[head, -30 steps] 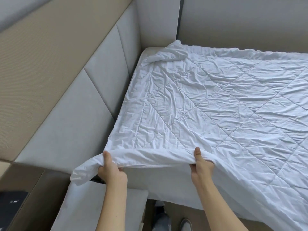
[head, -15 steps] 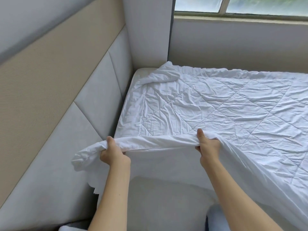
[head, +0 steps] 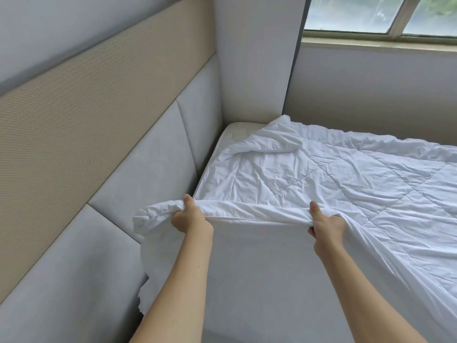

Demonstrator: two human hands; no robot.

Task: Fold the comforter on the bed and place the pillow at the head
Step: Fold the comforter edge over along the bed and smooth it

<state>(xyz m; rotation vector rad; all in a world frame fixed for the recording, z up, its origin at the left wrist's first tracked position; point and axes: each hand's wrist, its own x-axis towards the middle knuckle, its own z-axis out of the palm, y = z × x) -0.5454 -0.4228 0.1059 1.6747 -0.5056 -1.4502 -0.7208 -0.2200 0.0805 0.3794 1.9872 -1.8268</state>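
Note:
A white quilted comforter (head: 333,184) lies crumpled over the bed, reaching to the far wall. Its near edge is lifted off the mattress and hangs down in front of me. My left hand (head: 190,217) is closed on that edge close to its left corner, thumb on top. My right hand (head: 326,225) grips the same edge farther right, thumb on top too. A strip of bare mattress (head: 235,131) shows at the far left corner of the bed. No pillow is visible.
A padded grey and beige headboard (head: 118,149) runs along the left side. A grey wall column (head: 257,58) stands in the far corner. Beyond the bed are a wall and a window (head: 380,16).
Both hands have raised the comforter's near edge higher and carried it forward over the bed. My view has tilted up, so the window now shows and the floor has left the frame.

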